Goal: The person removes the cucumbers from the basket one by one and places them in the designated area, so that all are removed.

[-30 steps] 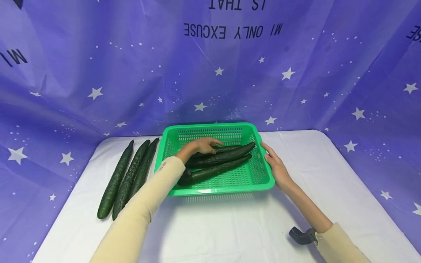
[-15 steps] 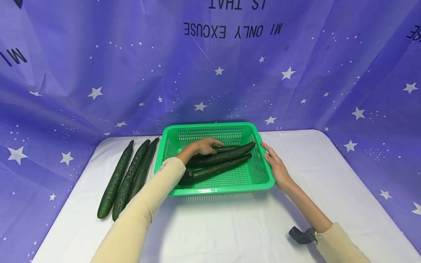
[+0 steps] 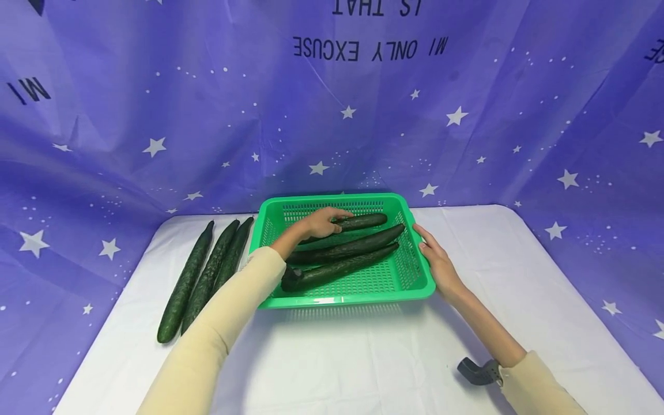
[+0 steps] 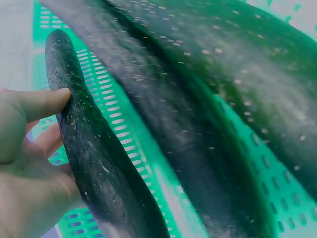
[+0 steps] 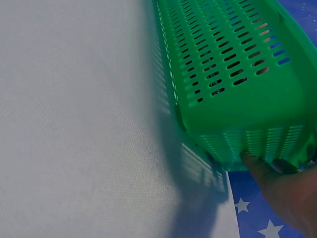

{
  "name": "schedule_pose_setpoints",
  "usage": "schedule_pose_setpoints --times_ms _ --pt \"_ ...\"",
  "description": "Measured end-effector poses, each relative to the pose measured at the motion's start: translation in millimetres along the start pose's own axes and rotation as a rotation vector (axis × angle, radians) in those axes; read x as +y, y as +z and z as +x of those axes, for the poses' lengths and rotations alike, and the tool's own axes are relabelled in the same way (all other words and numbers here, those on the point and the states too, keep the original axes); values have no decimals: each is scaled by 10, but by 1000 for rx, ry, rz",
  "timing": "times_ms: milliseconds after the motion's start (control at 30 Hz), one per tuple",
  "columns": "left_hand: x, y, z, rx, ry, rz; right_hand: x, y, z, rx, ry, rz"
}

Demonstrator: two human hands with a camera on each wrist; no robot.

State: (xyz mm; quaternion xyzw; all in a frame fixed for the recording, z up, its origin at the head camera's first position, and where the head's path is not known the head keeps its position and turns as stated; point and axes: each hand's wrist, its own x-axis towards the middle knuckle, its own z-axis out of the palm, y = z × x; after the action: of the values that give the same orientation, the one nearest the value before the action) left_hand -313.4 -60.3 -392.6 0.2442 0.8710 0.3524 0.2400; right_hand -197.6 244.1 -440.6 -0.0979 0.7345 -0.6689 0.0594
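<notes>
In the head view, my left hand (image 3: 320, 222) grips the rear cucumber (image 3: 365, 221) inside a green slotted basket (image 3: 321, 301). Thumb and fingers lie on opposite sides of this cucumber (image 4: 94, 144) in the left wrist view. Two more dark green cucumbers, a middle one (image 3: 353, 246) and a front one (image 3: 347, 270), slant across the basket floor, apart from the held one. My right hand (image 3: 440, 268) touches the basket's right end from outside. The right wrist view shows its fingers (image 5: 257, 168) fairly straight against the end wall; part of that hand is cut off.
Left of the basket, three cucumbers lie side by side on the white-covered table (image 3: 363, 363): a left one (image 3: 184, 285), a middle one (image 3: 214, 268) and a right one (image 3: 233, 251). My left sleeve partly covers them. A purple star-printed cloth (image 3: 332, 132) hangs behind.
My left hand has moved slightly toward the basket's back wall with the rear cucumber. A gap now shows between it and the middle one. My right hand stays at the basket's end.
</notes>
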Motion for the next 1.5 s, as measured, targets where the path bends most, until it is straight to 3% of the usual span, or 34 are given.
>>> schedule_pose_setpoints --times_ms 400,667,900,1233,1500 --pt "300 -213 -260 134 101 3 22 4 12 4 14 3" --pt "464 -337 -556 246 124 -30 2 4 -1 0 8 0" --pt "517 -415 -874 328 130 -46 -3 5 1 1 6 -10" --pt "366 -513 -1286 384 127 -58 -1 18 -8 11 4 8" --pt "103 -652 -1586 442 50 -124 -26 15 -17 0 3 7"
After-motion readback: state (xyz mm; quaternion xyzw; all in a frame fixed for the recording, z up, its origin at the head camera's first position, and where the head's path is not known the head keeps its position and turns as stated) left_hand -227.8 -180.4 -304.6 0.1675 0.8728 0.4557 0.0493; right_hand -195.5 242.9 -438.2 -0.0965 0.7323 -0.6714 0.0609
